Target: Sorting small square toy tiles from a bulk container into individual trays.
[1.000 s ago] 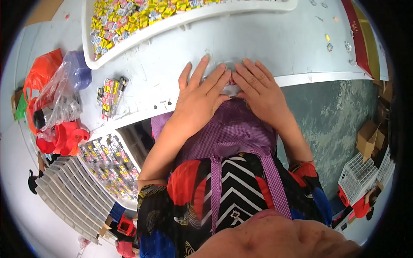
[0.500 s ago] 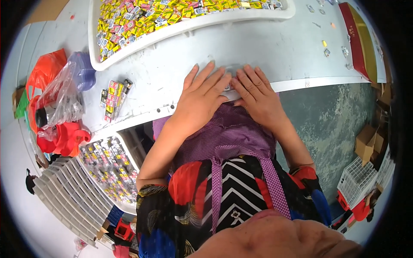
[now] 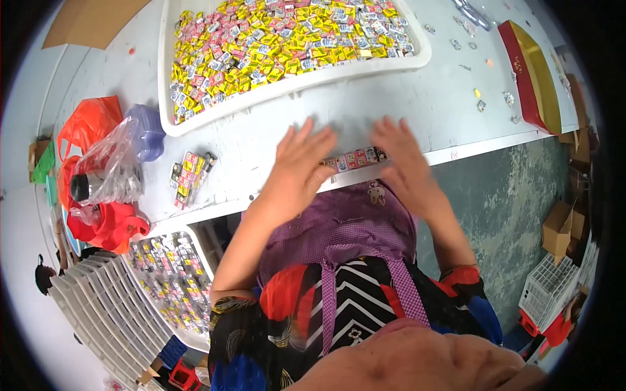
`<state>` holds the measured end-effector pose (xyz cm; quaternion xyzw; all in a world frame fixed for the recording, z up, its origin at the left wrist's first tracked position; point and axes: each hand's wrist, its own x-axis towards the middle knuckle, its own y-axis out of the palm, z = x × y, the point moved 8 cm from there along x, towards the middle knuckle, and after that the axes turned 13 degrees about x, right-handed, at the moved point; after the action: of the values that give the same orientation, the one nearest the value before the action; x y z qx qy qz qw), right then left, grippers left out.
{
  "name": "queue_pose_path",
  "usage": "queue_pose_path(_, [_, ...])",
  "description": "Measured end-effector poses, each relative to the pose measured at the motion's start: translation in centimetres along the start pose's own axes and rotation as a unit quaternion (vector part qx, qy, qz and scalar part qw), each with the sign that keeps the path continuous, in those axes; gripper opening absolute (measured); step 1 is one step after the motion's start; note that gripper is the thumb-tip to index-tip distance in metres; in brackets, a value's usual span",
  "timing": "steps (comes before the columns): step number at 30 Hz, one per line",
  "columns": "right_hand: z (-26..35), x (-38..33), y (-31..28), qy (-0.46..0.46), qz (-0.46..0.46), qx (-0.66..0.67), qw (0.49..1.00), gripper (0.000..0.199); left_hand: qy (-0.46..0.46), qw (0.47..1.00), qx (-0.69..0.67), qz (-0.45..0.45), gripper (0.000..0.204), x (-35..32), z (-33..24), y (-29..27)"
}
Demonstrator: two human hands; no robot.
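Note:
A short row of small wrapped blocks [image 3: 355, 159], mostly pink with a dark one at its right end, lies along the front edge of the table between my hands. My left hand [image 3: 298, 166] is open, its fingers stretched forward and its thumb by the row's left end. Opposite it, my right hand [image 3: 405, 163] is also open and slightly blurred, close to the right end. Neither hand grips anything. Beyond them stands a white tray [image 3: 287, 86] heaped with loose yellow, pink and white blocks [image 3: 280, 45].
Several finished-looking rows of blocks [image 3: 190, 174] lie to the left, near a purple plastic container [image 3: 147, 133] and a bag-wrapped bottle [image 3: 107, 186]. A red and gold box [image 3: 521, 75] sits at right. Below the table's left edge is a tray of packed rows [image 3: 171, 274] beside stacked trays [image 3: 107, 306].
My hands have moved apart, uncovering the row of blocks between them. The table and tray appear lower in the view, showing more of the tray.

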<state>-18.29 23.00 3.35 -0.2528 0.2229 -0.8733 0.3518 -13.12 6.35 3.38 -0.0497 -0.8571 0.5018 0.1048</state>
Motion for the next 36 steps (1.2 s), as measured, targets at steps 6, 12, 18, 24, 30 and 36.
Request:
queue_pose_path(6, [-2.9, 7.5, -9.5, -0.026, -0.156, -0.128, 0.979, 0.04, 0.065, 0.973, 0.084, -0.206, 0.034, 8.3, 1.6, -7.5])
queue_pose_path(12, [-8.8, 17.4, -11.0, -0.079, -0.086, -0.249, 0.961, 0.038, -0.051, 0.96, 0.215, -0.169, 0.04, 17.1, 11.3, -8.7])
queue_pose_path(18, [-10.7, 25.2, -8.2, -0.039, -0.022, -0.188, 0.981, 0.035, -0.268, 0.905, 0.329, -0.009, 0.064, 17.8, 18.6, -9.2])
queue_pose_path(24, [-13.2, 30.7, -1.8, -0.061, 0.025, -0.262, 0.963, 0.038, -0.188, 0.926, 0.326, -0.039, 0.046, 17.7, 15.8, -7.6])
queue_pose_path(30, [-10.1, 29.7, -1.3, -0.062, 0.06, -0.255, 0.963, 0.031, -0.083, 0.988, 0.125, 0.03, 0.009, 15.8, 14.5, -8.8])
queue_pose_path(36, [-6.6, 29.4, -3.0, -0.098, 0.11, 0.065, 0.987, 0.027, -0.142, 0.981, -0.131, 0.003, 0.019, 12.5, 20.7, -12.9])
